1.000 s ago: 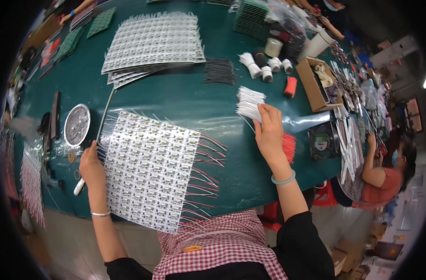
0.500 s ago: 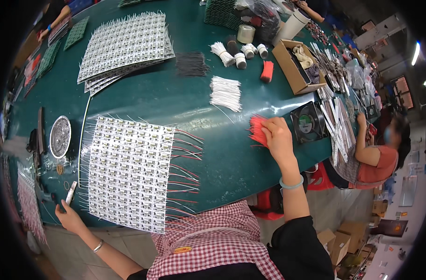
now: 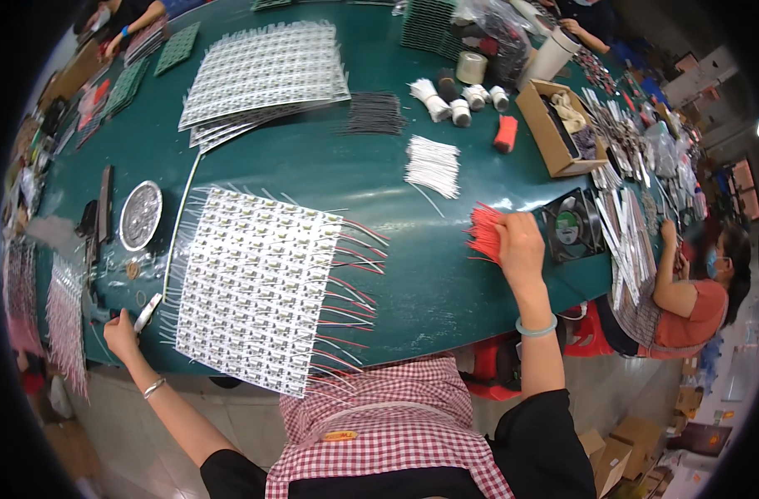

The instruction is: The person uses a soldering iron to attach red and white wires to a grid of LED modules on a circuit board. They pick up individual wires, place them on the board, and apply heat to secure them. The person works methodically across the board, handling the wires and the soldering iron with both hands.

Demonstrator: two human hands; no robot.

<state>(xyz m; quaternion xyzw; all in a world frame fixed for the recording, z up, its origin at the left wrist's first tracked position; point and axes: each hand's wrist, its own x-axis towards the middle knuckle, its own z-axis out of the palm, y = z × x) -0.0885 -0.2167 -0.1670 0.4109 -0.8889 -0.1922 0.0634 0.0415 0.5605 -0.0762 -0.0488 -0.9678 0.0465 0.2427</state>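
Note:
A panel of white circuit boards (image 3: 251,291) lies before me, with red, white and black wires sticking out along its right edge. To its right, my right hand (image 3: 522,249) is closed on red wires (image 3: 483,233) at the pile's right end; its fingertips are partly hidden. My left hand (image 3: 122,337) is drawn closed at the table's front left edge, and whatever it may hold I cannot make out. Just beside it lie a white-handled tool (image 3: 149,310) and a teal tool (image 3: 102,315). Piles of white wires (image 3: 433,166) and black wires (image 3: 374,113) lie farther back.
Stacked board panels (image 3: 263,71) occupy the back left, and a round metal dish (image 3: 141,216) sits left of my panel. A black fan (image 3: 571,224) and a cardboard box (image 3: 554,137) stand at right. A co-worker (image 3: 691,303) sits at the right, near metal strips (image 3: 631,249).
My left hand has gone from spread fingers to closed, beside the teal tool. My right hand stays at the red wires, its fingers drawn closer together. The whole view has shifted.

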